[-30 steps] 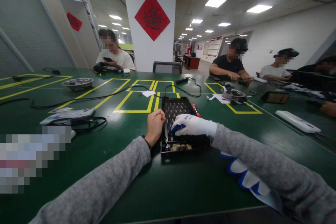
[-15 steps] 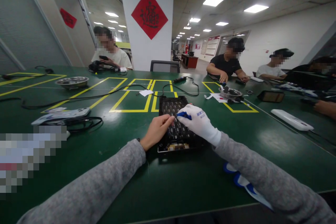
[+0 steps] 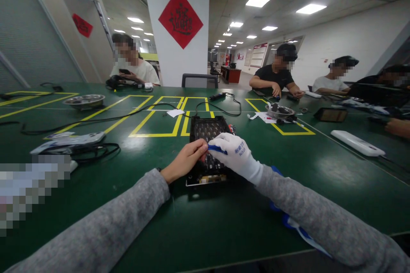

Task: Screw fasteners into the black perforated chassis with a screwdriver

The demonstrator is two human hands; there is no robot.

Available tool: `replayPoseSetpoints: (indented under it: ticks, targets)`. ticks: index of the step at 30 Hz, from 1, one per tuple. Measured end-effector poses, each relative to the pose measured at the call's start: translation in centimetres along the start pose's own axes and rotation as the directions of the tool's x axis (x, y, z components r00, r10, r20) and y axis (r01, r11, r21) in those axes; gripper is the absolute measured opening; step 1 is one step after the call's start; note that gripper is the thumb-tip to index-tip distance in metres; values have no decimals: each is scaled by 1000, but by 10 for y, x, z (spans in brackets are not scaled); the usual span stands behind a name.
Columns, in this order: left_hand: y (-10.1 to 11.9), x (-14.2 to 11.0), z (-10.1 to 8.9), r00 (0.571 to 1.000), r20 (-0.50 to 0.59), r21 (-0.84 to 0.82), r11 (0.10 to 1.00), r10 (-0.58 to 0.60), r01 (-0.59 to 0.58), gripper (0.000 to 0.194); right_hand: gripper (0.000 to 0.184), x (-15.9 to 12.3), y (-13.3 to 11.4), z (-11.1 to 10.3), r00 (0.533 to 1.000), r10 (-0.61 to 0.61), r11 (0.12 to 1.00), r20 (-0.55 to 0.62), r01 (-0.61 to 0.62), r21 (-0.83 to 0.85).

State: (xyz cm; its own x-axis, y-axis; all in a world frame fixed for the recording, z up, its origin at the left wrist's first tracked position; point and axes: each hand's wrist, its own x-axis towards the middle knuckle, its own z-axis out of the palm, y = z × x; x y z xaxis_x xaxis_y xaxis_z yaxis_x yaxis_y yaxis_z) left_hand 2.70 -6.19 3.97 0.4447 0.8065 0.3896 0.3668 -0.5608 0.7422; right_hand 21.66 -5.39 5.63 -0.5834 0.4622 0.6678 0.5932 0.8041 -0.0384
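Note:
A black perforated tray-like casing [image 3: 208, 129] lies flat on the green table [image 3: 205, 222] in front of me. My bare left hand [image 3: 186, 161] reaches in from the left over its near half, fingers drawn together in a pinch. My right hand [image 3: 233, 154], in a white glove with blue fingertips, hovers over the same spot, fingers curled. The fingertips of both hands meet above the casing; anything held between them is too small to see. A small board with yellow parts [image 3: 205, 178] shows at the casing's near edge.
A spare white-and-blue glove [image 3: 299, 231] lies under my right forearm. A red-handled tool [image 3: 231, 128] sits by the casing's right side. To the left are a white device with black cables [image 3: 68, 140] and a metal bowl [image 3: 85, 101]. A white strip [image 3: 357, 143] lies at right. Other people sit around the table.
My left hand opened from a fist beside the casing and moved right into a pinch against my right fingertips. My right hand lifted from the casing's near part.

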Motion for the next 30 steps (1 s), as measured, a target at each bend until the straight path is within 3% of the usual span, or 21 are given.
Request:
replayPoseSetpoints:
  ticks: [7, 13, 20, 26, 30]
  targets:
    - [-2, 0, 1, 1000, 9, -79, 997, -25, 26, 25, 20, 1, 7, 3, 999, 29, 968, -22, -23, 250]
    - [-4, 0, 3, 996, -57, -107, 992, -67, 61, 25, 27, 2, 5, 2, 992, 126, 957, 22, -128, 259]
    - [-2, 0, 2, 998, -42, -80, 995, -56, 52, 30, 19, 3, 6, 1, 995, 87, 934, 51, -99, 344]
    - [-2, 0, 3, 994, -107, -67, 997, -37, 30, 29, 47, 5, 5, 1, 976, 198, 936, -89, -161, 313]
    - [-4, -1, 4, 993, -115, -46, 999, -31, 26, 30, 25, 3, 8, 3, 952, 295, 906, -83, -251, 342]
